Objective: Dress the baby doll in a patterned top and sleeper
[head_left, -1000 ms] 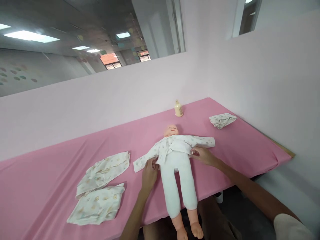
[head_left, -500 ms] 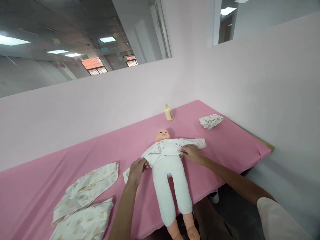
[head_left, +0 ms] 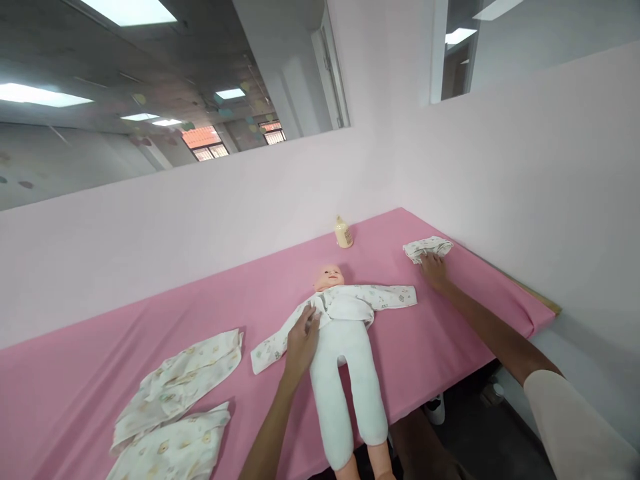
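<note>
A baby doll lies on its back on the pink table, in a white printed top with its sleeves spread and with white cloth legs. My left hand rests flat on the doll's side at the hem of the top, fingers stretched out. My right hand reaches far right and touches a small folded printed cloth near the wall; its fingers are curled at the cloth's edge.
A cream bottle stands by the back wall behind the doll's head. Two folded printed garments lie at the left front. Pink walls close the table at the back and right. The doll's feet hang over the front edge.
My right hand left the doll's side and moved right to the small folded cloth. My left hand shifted from pinching the top's hem to lying flat on the doll.
</note>
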Motion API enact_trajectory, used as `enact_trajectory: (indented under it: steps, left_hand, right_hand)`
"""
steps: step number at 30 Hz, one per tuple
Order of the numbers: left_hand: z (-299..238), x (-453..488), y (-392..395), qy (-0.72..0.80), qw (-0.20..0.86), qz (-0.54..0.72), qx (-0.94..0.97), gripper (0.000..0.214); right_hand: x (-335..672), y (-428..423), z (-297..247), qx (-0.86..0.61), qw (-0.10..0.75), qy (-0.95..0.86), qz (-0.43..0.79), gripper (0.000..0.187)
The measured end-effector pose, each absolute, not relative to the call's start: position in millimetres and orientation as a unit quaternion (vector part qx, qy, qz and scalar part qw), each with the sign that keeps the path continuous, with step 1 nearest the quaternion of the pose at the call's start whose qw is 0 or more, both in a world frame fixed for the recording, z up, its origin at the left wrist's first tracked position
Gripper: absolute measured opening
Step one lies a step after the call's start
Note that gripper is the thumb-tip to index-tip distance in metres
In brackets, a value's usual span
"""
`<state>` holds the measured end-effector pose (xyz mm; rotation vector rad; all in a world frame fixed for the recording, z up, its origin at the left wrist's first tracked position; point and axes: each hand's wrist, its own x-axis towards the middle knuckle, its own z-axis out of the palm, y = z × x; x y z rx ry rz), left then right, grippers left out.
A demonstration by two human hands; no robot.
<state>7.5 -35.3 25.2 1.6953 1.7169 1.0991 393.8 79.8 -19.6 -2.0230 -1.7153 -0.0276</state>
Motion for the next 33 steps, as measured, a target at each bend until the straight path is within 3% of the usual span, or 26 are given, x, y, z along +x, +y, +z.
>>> enact_trajectory:
  steps: [7, 12, 15, 18, 21, 25, 29, 33]
  left_hand:
    - [32.2, -4.1, -52.6, 0.656, 0.192, 0.417, 0.599, 0.047]
    - [50.8, 0.3, -88.7, 0.65, 0.132, 0.483, 0.572, 0.037]
    - [67.5, 18.3, -99.6, 0.607, 0.127, 0.51, 0.596, 0.032]
    - [88.1, 48.2, -102.6, 0.551, 0.178, 0.496, 0.647, 0.028]
    - [109.5, 78.6, -99.3, 0.506, 0.248, 0.508, 0.651, 0.039]
    - [133.3, 92.7, -92.3, 0.502, 0.295, 0.533, 0.614, 0.061]
    - [146.9, 76.9, -92.1, 0.496, 0.35, 0.478, 0.635, 0.055]
    - [152.0, 57.7, -93.7, 0.48, 0.367, 0.444, 0.661, 0.031]
  right_hand:
    - [402.8, 93.1, -1.2, -0.754, 0.305, -0.58, 0.045, 0.014]
    - [393.1, 76.1, 36.6, -0.732, 0.4, -0.545, 0.088, 0.014]
    - [371.0, 47.0, 69.4, -0.665, 0.451, -0.58, 0.136, 0.019]
    - [332.7, 5.9, 103.6, -0.506, 0.522, -0.628, 0.277, 0.022]
    - [288.1, -35.8, 127.2, -0.409, 0.508, -0.657, 0.378, 0.029]
    - [247.8, -70.0, 138.2, -0.365, 0.501, -0.66, 0.425, 0.029]
    - [241.6, -77.9, 141.9, -0.361, 0.483, -0.668, 0.437, 0.028]
    - [251.6, -78.9, 147.6, -0.363, 0.461, -0.693, 0.42, 0.032]
